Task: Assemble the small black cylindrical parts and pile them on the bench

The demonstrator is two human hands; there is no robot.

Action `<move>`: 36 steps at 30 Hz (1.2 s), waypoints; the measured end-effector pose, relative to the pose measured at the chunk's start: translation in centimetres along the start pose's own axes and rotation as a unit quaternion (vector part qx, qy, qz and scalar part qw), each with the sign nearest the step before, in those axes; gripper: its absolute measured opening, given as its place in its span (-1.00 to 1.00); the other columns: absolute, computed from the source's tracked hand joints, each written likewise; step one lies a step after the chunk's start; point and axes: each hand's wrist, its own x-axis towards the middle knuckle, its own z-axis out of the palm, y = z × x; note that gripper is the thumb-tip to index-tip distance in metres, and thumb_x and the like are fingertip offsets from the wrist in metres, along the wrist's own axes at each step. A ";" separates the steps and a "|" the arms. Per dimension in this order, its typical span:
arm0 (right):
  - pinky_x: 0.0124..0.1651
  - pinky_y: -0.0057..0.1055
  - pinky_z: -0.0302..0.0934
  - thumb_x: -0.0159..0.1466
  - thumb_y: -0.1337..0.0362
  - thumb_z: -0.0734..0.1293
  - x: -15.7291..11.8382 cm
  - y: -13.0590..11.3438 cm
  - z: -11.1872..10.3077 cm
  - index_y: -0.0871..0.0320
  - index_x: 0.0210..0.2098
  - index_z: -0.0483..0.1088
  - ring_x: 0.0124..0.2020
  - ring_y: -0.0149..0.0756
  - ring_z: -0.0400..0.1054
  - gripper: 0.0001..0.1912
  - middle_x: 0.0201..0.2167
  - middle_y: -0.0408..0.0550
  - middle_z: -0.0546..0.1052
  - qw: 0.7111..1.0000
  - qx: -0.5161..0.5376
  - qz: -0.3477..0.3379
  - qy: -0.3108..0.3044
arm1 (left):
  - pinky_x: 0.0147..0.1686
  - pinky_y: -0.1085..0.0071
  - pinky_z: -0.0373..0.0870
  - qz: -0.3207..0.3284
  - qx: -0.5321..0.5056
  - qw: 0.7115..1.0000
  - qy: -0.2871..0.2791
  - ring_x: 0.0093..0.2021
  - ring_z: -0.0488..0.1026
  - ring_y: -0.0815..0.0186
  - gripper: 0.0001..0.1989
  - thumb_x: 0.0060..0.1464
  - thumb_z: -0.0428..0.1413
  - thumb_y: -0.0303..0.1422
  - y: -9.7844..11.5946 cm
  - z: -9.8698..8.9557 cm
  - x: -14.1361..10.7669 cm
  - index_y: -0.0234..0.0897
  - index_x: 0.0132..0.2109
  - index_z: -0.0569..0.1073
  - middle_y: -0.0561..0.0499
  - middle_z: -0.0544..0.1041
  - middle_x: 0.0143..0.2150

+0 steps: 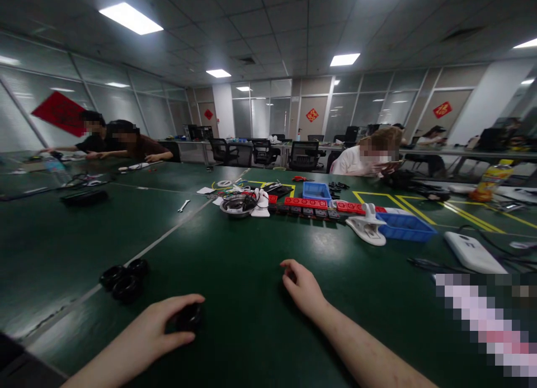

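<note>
At the lower left, my left hand (157, 329) has its thumb and fingers curved around a black, round, cup-like piece (189, 317), close to the green tabletop. Several matching glossy black pieces (126, 284) stand clustered further left, hollow at the top. My right hand (302, 287) rests low over the table near the middle, its fingers loosely bent and the thumb a little apart. No object shows clearly in it; the inside of its palm is shaded and partly hidden.
Across the table lie a small wrench (183, 205), a metal bowl (238, 207), red strips (308, 202), a white clamp-like stand (369, 228) and blue bins (405, 227). A white device (474, 252) with cables is at right. People sit on the far sides.
</note>
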 end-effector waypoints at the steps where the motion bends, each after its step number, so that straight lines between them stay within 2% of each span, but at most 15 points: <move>1: -0.32 -0.39 0.20 0.13 0.40 0.17 -0.1 -0.1 -0.1 0.20 -0.17 0.33 -0.40 -0.32 0.32 -0.73 -0.43 -0.11 0.41 1.000 0.007 -0.002 0.004 | 0.06 0.26 0.20 0.035 0.007 0.999 -0.041 0.03 0.34 0.16 -0.52 -0.16 0.16 -0.21 1.9 0.5 1.1 -0.04 0.00 0.40 0.11 0.44 0.02; 4: -0.33 -0.43 0.21 0.15 0.38 0.16 0.0 -0.9 -1.0 0.19 -0.16 0.31 -0.41 -0.36 0.32 -0.74 -0.42 -0.14 0.40 0.999 0.024 -0.008 0.023 | 0.07 0.29 0.19 0.116 0.028 0.988 -0.095 0.05 0.32 0.20 -0.49 -0.13 0.17 -0.23 6.9 2.2 4.7 -0.08 0.04 0.35 0.06 0.39 0.06; 8: -0.32 -0.42 0.21 0.16 0.34 0.15 0.5 -2.2 -3.3 0.17 -0.15 0.29 -0.40 -0.35 0.30 -0.74 -0.39 -0.13 0.40 0.998 0.013 0.001 0.063 | -0.04 0.34 0.28 0.210 0.044 0.966 -0.142 -0.04 0.38 0.22 -0.47 -0.14 0.19 -0.28 11.9 5.5 9.1 -0.09 0.05 0.33 0.06 0.43 0.00; 11: -0.29 -0.35 0.21 0.16 0.29 0.18 0.4 -2.3 -5.1 0.20 -0.16 0.30 -0.37 -0.30 0.29 -0.74 -0.34 -0.06 0.40 0.996 -0.020 0.023 0.083 | -0.18 0.37 0.34 0.277 0.049 0.950 -0.132 -0.14 0.43 0.19 -0.53 -0.14 0.19 -0.26 14.5 8.2 11.2 -0.13 -0.01 0.38 0.04 0.50 -0.13; 13: -0.24 -0.30 0.21 0.17 0.25 0.19 -0.2 -1.9 -5.9 0.22 -0.17 0.31 -0.31 -0.25 0.30 -0.74 -0.30 0.00 0.39 0.995 -0.041 0.032 0.090 | -0.17 0.36 0.33 0.299 0.041 0.946 -0.115 -0.14 0.43 0.19 -0.57 -0.13 0.18 -0.28 15.5 9.6 11.9 -0.15 -0.04 0.39 0.03 0.49 -0.13; 16: -0.15 -0.25 0.20 0.16 0.22 0.22 -1.5 -1.1 -6.2 0.21 -0.16 0.29 -0.21 -0.19 0.28 -0.72 -0.23 0.03 0.38 0.992 -0.075 0.011 0.097 | -0.05 0.37 0.27 0.311 0.023 0.946 -0.089 -0.05 0.37 0.23 -0.52 -0.09 0.13 -0.35 15.7 11.0 12.4 -0.19 0.05 0.31 -0.01 0.42 -0.02; 19: -0.10 -0.22 0.19 0.11 0.25 0.28 -2.2 -0.6 -5.4 0.18 -0.10 0.23 -0.17 -0.16 0.28 -0.65 -0.21 0.03 0.37 0.988 -0.101 -0.032 0.108 | -0.02 0.37 0.26 0.318 -0.014 0.944 -0.080 -0.03 0.35 0.24 -0.45 -0.09 0.11 -0.38 14.9 12.1 12.9 -0.19 0.10 0.24 -0.02 0.40 0.01; 23: -0.13 -0.21 0.20 0.12 0.28 0.27 -2.0 0.0 -4.2 0.17 -0.18 0.25 -0.20 -0.17 0.27 -0.74 -0.23 0.02 0.37 0.989 -0.102 -0.065 0.087 | 0.02 0.33 0.24 0.305 -0.080 0.946 -0.077 0.00 0.33 0.22 -0.34 -0.17 0.14 -0.41 13.8 13.1 13.9 -0.19 0.13 0.16 -0.04 0.36 0.05; 26: -0.12 -0.19 0.20 0.13 0.26 0.27 -1.8 0.6 -3.9 0.16 -0.19 0.25 -0.18 -0.15 0.26 -0.75 -0.21 0.03 0.35 0.989 -0.097 -0.059 0.089 | 0.07 0.27 0.18 0.311 -0.086 0.943 -0.080 0.03 0.28 0.16 -0.31 -0.24 0.19 -0.34 13.5 13.3 14.3 -0.20 0.11 0.19 -0.05 0.34 0.07; 28: -0.10 -0.16 0.19 0.12 0.24 0.28 -1.6 1.0 -3.9 0.16 -0.15 0.23 -0.15 -0.12 0.25 -0.69 -0.18 0.05 0.34 0.988 -0.099 -0.058 0.102 | 0.06 0.21 0.17 0.293 -0.070 0.952 -0.054 0.00 0.28 0.11 -0.25 -0.35 0.25 -0.25 13.5 13.2 14.3 -0.23 0.07 0.22 -0.08 0.34 0.03; 32: -0.12 -0.17 0.21 0.10 0.21 0.30 -1.3 1.5 -3.8 0.16 -0.18 0.25 -0.17 -0.12 0.26 -0.69 -0.20 0.05 0.35 0.988 -0.104 -0.050 0.107 | -0.08 0.20 0.22 0.246 -0.020 0.969 -0.026 -0.17 0.30 0.13 -0.40 -0.43 0.27 -0.15 13.9 13.0 14.2 -0.28 -0.17 0.34 -0.05 0.39 -0.19; 36: -0.19 -0.25 0.24 0.11 0.25 0.30 -0.8 1.4 -3.7 0.15 -0.25 0.28 -0.24 -0.17 0.28 -0.79 -0.29 0.00 0.36 0.992 -0.091 -0.037 0.081 | -0.16 0.23 0.20 0.232 0.019 0.972 -0.041 -0.24 0.30 0.18 -0.62 -0.31 0.21 -0.19 14.3 12.9 14.2 -0.26 -0.28 0.37 0.01 0.41 -0.29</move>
